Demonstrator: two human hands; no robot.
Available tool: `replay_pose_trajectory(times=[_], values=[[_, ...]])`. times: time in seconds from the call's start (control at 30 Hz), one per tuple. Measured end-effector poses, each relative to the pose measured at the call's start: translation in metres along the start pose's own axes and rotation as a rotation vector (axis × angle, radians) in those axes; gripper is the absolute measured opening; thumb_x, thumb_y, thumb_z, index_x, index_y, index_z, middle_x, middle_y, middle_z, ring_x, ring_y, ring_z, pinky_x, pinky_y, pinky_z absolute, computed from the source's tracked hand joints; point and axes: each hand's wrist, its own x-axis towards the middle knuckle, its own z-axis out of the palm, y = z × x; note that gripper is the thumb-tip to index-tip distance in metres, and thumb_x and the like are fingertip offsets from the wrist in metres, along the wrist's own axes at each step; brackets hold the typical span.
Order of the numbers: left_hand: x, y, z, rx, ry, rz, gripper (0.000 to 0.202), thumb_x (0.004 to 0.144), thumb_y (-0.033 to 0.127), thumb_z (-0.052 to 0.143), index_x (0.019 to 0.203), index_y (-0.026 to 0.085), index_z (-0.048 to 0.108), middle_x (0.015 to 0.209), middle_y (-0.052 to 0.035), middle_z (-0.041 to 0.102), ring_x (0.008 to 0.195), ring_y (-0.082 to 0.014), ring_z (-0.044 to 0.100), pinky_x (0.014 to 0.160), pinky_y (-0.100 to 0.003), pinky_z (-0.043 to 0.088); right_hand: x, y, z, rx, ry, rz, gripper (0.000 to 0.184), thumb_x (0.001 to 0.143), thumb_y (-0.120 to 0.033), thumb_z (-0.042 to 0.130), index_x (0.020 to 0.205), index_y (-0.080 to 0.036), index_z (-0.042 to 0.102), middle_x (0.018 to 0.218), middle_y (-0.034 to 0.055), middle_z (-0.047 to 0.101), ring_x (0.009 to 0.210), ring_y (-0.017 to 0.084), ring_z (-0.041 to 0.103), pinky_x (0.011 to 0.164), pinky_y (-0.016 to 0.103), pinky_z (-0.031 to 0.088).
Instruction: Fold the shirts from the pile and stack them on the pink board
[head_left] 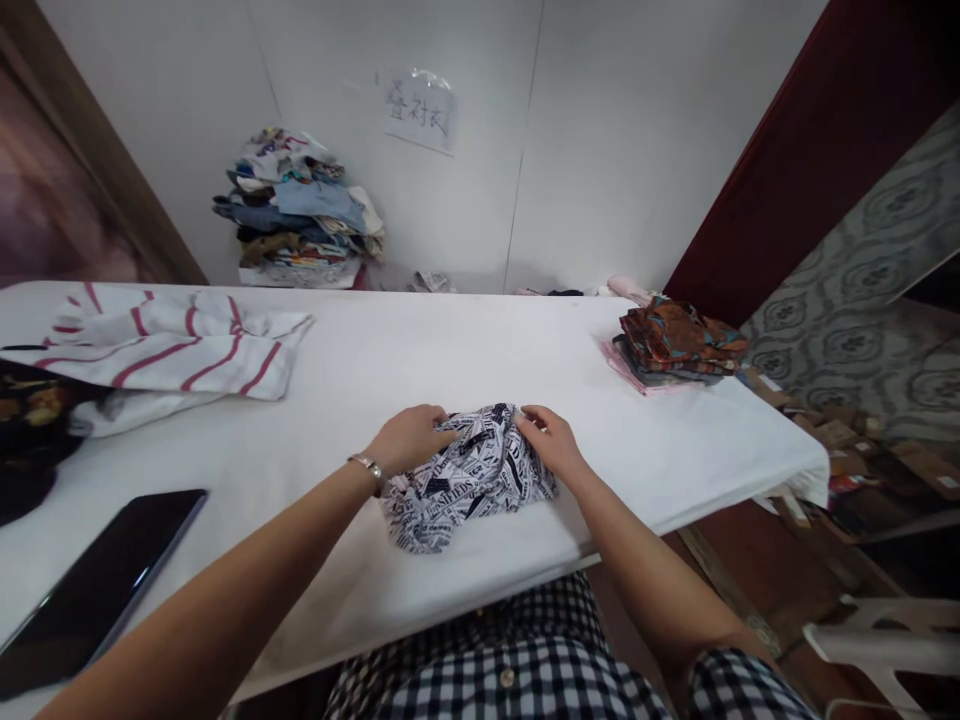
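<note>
A black-and-white shirt (480,475) with newspaper lettering lies bunched on the white-covered table, right in front of me. At its upper left edge, my left hand (411,438), a bracelet at the wrist, grips the cloth between thumb and fingers. My right hand (551,440) pinches the upper right edge. The lower left part of the shirt spreads loosely on the table, its fabric wrinkled. Some of the fingertips are hidden behind the cloth.
A red-striped white garment (187,345) and dark clothes (34,430) lie left, above a phone (97,590). A folded stack (675,345) sits right. Behind the table rises a clothes pile (300,210) under a wall sign (420,110). A white chair (885,640) stands lower right.
</note>
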Motion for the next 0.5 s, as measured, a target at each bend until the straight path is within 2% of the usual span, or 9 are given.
replay_pose_trajectory(times=[0.07,0.17,0.23,0.3,0.5], values=[[0.001,-0.002,0.0,-0.02,0.026,-0.006,0.033,0.075,0.049,0.049,0.076,0.021,0.064,0.081,-0.0066,0.068,0.076,-0.0225,0.059,0.063,-0.031,0.039,0.001,-0.001,0.002,-0.042,-0.021,-0.024,0.025,0.078,-0.039,0.056,0.09,-0.02,0.069,0.082,0.001,0.068,0.075,0.016,0.059,0.072,0.028,0.045],[0.014,-0.012,-0.008,-0.225,0.113,-0.078,0.033,0.074,0.05,0.05,0.07,0.019,0.061,0.07,-0.004,0.063,0.068,-0.019,0.055,0.062,-0.029,0.038,0.002,-0.001,0.003,-0.083,-0.074,-0.021,0.019,0.076,-0.03,0.053,0.08,-0.021,0.068,0.07,-0.0021,0.066,0.066,0.015,0.057,0.064,0.025,0.042],[0.022,-0.021,-0.011,-0.355,0.142,-0.143,0.036,0.07,0.053,0.054,0.067,0.018,0.06,0.065,-0.0028,0.061,0.065,-0.0176,0.053,0.06,-0.029,0.038,0.002,-0.001,0.003,-0.098,-0.104,-0.025,0.019,0.076,-0.03,0.052,0.079,-0.021,0.068,0.069,-0.0026,0.066,0.065,0.014,0.056,0.064,0.025,0.041],[0.026,-0.029,-0.008,-0.409,0.123,-0.184,0.037,0.067,0.055,0.056,0.064,0.018,0.059,0.062,-0.0023,0.058,0.062,-0.0173,0.051,0.059,-0.029,0.037,0.001,-0.002,0.003,-0.107,-0.114,-0.043,0.02,0.077,-0.031,0.051,0.079,-0.021,0.068,0.071,-0.0023,0.067,0.067,0.015,0.057,0.066,0.025,0.041],[0.023,-0.034,0.009,-0.427,0.098,-0.176,0.041,0.073,0.056,0.048,0.061,0.018,0.057,0.062,-0.0028,0.06,0.061,-0.0168,0.052,0.058,-0.029,0.039,0.003,-0.011,0.0,-0.102,-0.017,-0.108,0.021,0.08,-0.035,0.05,0.075,-0.021,0.065,0.075,-0.0009,0.066,0.071,0.015,0.058,0.066,0.025,0.041]])
